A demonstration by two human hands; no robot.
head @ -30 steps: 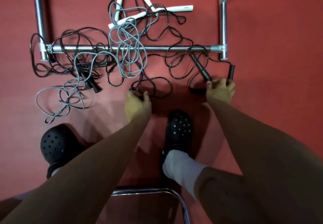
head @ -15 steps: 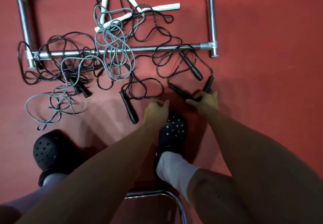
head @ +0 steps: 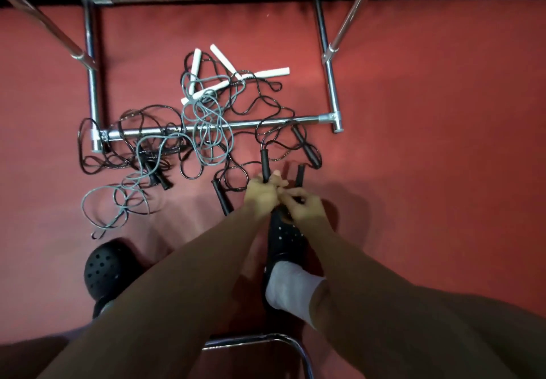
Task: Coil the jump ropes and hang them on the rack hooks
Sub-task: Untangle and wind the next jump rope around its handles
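Several tangled jump ropes lie on the red floor across the rack's chrome base bar [head: 266,123]. My left hand [head: 261,195] grips one black handle [head: 264,161], which points away from me. Close beside it, my right hand [head: 305,205] pinches a second black handle [head: 300,173]; the two hands touch just above my right shoe. Two more black handles [head: 308,149] [head: 222,198] lie loose to either side. A grey rope [head: 206,126] is draped over the bar, and white handles [head: 271,72] lie behind it. No rack hooks are in view.
The rack's chrome uprights [head: 331,83] [head: 93,83] frame the pile, with slanted poles [head: 351,15] at both top corners. My black clogs [head: 109,266] [head: 285,235] stand near the ropes. A curved chrome tube [head: 266,339] sits below my arms. Bare red floor spreads to the right.
My hands have come together above my right shoe. The left hand now grips one of the two black handles the right hand held. More of the rack base shows.
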